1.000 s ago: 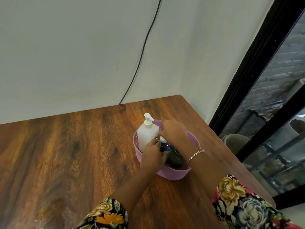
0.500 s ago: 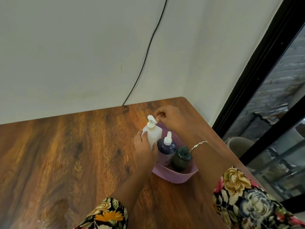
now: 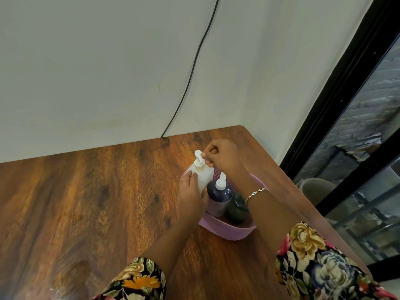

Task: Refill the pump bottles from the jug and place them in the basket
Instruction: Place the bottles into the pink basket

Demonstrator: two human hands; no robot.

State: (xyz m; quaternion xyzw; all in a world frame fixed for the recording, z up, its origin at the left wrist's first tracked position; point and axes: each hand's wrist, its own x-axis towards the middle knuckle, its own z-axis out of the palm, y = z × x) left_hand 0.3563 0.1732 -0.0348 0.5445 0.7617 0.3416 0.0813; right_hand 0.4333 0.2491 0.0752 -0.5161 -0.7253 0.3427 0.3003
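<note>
The white pump bottle [image 3: 202,174] stands at the far end of the basket [image 3: 227,231], left hand [image 3: 191,195] holding its body, right hand [image 3: 220,156] pinching its pump [image 3: 198,155]; better to steady it upright while turning the nozzle.

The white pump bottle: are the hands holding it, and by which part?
Yes. The left hand grips the white pump bottle round its body, while the right hand pinches its pump head at the top.
</note>
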